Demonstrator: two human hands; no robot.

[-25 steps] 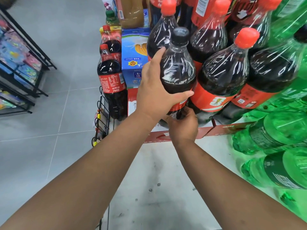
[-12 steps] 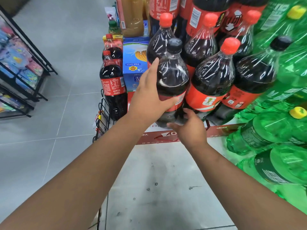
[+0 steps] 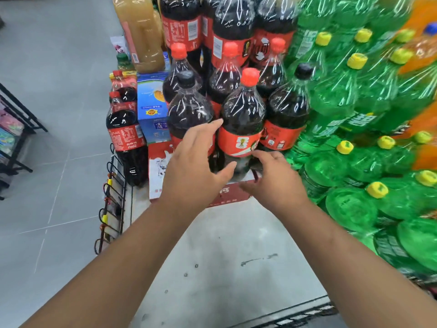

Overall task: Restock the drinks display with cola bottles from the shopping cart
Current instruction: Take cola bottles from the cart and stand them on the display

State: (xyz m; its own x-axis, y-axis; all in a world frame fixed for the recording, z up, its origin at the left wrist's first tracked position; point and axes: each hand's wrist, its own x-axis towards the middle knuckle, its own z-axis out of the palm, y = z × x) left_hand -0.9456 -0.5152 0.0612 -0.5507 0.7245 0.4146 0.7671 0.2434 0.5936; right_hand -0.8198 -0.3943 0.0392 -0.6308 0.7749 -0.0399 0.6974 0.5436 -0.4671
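Hands are both loose, fingers spread and straight, gripping nothing. The left hand [image 3: 196, 162] hovers with its palm turned toward the display, and its forefinger reaches up to the gap between two bottles; whether it touches either one cannot be told.

Just beyond the left hand stands a large clear plastic cola bottle with a black cap [image 3: 189, 112], upright in the front row. Between the two hands stands a matching cola bottle with a red cap and red label [image 3: 243, 124]. The right hand [image 3: 276, 178] is low, near that bottle's base, above the edge of the red cardboard tray [image 3: 227, 195] that bears the row.

To the right of the right hand lie shrink-wrapped green plastic bottles with yellow caps [image 3: 350, 204]. Left of the left hand stand a slimmer cola bottle [image 3: 125, 136] and a blue carton [image 3: 151, 102]. Below both forearms is grey floor [image 3: 212, 268].
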